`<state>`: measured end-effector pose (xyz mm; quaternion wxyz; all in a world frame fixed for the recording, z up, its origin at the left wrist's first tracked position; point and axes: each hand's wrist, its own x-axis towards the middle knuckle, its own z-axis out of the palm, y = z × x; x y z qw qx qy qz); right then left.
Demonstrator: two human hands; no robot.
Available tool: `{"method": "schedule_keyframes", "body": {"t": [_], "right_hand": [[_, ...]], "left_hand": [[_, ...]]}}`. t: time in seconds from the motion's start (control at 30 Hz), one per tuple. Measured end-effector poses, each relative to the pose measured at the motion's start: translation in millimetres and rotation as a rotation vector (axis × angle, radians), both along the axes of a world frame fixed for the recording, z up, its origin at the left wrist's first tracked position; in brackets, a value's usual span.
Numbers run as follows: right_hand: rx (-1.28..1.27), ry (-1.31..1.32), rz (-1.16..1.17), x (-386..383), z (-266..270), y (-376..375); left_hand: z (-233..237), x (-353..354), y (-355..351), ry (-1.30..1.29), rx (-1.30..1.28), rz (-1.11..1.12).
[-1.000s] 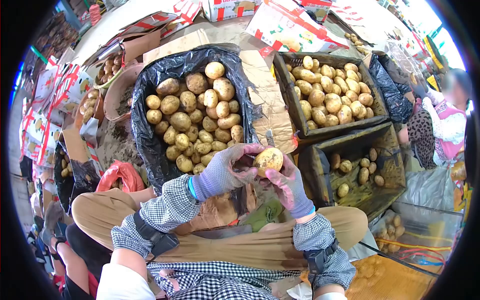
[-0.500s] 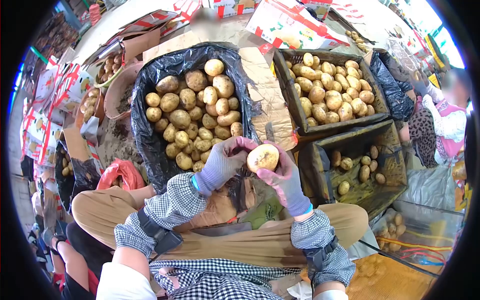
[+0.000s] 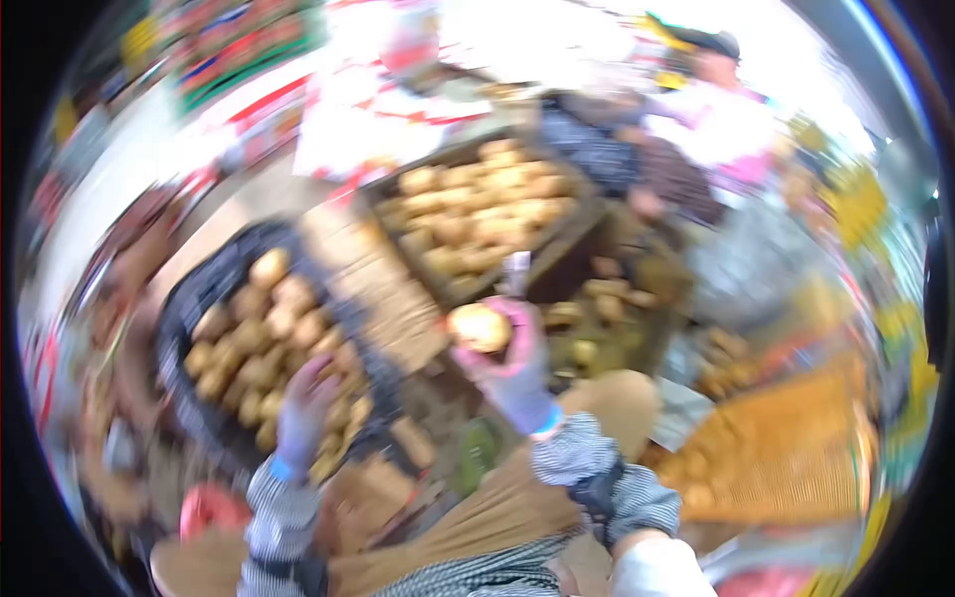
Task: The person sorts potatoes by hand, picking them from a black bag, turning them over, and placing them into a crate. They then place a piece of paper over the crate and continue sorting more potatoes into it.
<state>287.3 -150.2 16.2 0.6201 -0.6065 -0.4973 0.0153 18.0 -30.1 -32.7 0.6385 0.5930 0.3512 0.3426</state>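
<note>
The view is smeared by motion. My right hand [image 3: 512, 363], in a pink and grey glove, holds a pale potato [image 3: 479, 327] between thumb and fingers, near the front edge of a dark crate [image 3: 453, 291] full of potatoes. My gloved left hand [image 3: 306, 403] is over the potatoes [image 3: 254, 348] in a container lined with black plastic [image 3: 179, 373]. Blur hides its fingertips, and whether it touches or grips a potato cannot be made out.
A second dark crate [image 3: 637, 343] holds a few potatoes right of my right hand. Brown cardboard [image 3: 373, 284] lies between the containers. Another person [image 3: 721, 124] sits at the upper right. An orange mesh sack [image 3: 776, 448] lies at the lower right.
The view has turned to the right, and the scene is now blurred. My left hand has parted from the potato and moved over the lined container. My right hand still holds the potato.
</note>
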Motion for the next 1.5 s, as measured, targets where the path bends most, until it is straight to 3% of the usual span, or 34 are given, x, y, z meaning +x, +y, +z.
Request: {"method": "schedule_keyframes", "body": {"t": [0.1, 0.17, 0.23, 0.27, 0.37, 0.4, 0.5, 0.67, 0.77, 0.83, 0.97, 1.03, 1.17, 1.27, 1.37, 1.5], "right_hand": [[0.1, 0.058, -0.247, 20, 47, -65], [0.201, -0.082, -0.441, 18, 113, -138], [0.31, -0.332, -0.628, 23, 158, -214], [0.43, -0.201, -0.666, 26, 173, -257], [0.422, -0.161, -1.099, -1, 263, -351], [0.426, -0.184, -1.112, -8, 271, -377], [0.423, -0.163, -0.988, -23, 277, -416], [0.48, 0.154, -0.485, -35, 240, -367], [0.406, 0.263, -0.346, -29, 230, -335], [0.363, 0.248, -0.326, -28, 231, -319], [0.337, 0.2, -0.443, -33, 237, -302], [0.309, 0.032, -0.62, -32, 232, -306], [0.294, -0.222, -0.806, -17, 225, -333], [0.025, -0.85, -1.335, -12, 229, -368], [-0.135, -1.098, -1.403, -21, 240, -394], [-0.046, -1.1, -1.362, -30, 229, -395]], "left_hand": [[25, 3, -8, 0.138, 0.064, -0.076], [-50, -15, 37, 0.121, -0.028, -0.119], [-97, -13, 79, 0.146, 0.024, -0.076], [-89, -4, 74, 0.139, 0.014, -0.069], [-87, 3, 71, 0.077, -0.078, -0.086], [-86, 6, 72, 0.061, -0.072, -0.098], [-81, 14, 70, 0.031, -0.056, -0.137], [-80, 9, 72, -0.109, -0.003, -0.19], [-6, 6, 36, -0.003, 0.083, -0.172], [-23, 3, 46, -0.09, 0.139, -0.096], [-16, 5, 43, -0.109, 0.048, -0.146], [-23, 11, 42, -0.055, 0.123, -0.084], [-25, 13, 44, 0.003, 0.126, -0.2], [-25, 18, 41, -0.067, 0.18, -0.194], [-21, 20, 41, -0.022, 0.237, -0.19], [-26, 24, 47, -0.013, 0.262, -0.183]]}}
